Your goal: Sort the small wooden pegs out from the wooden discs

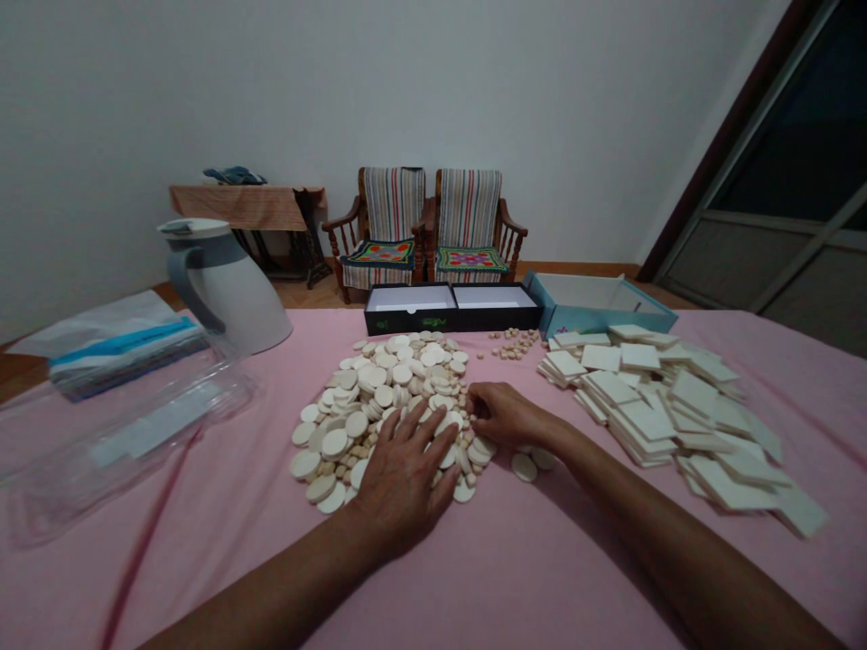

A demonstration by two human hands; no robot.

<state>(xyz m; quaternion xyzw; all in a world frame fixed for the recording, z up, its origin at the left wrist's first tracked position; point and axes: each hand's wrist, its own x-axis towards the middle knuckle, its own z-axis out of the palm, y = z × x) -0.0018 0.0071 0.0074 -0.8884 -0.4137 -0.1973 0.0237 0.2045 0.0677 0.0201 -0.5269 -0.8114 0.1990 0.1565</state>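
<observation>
first, left hand [403, 478] flat on a heap of cream discs [379, 397], fingers spread, pressing down. right hand [505, 415] at the heap's right edge, fingers curled close together against the discs, pinch impossible to tell. two loose discs [524, 467] just below the right wrist, on pink cloth [203, 578]. to the right, slumped stacks of square tiles [650, 397]. left, plastic sleeve [128, 442] and white jug [227, 289]. beyond the heap, small beads [515, 343], open black box [452, 307], blue box [596, 302]. farthest, two striped armchairs [424, 226].
</observation>
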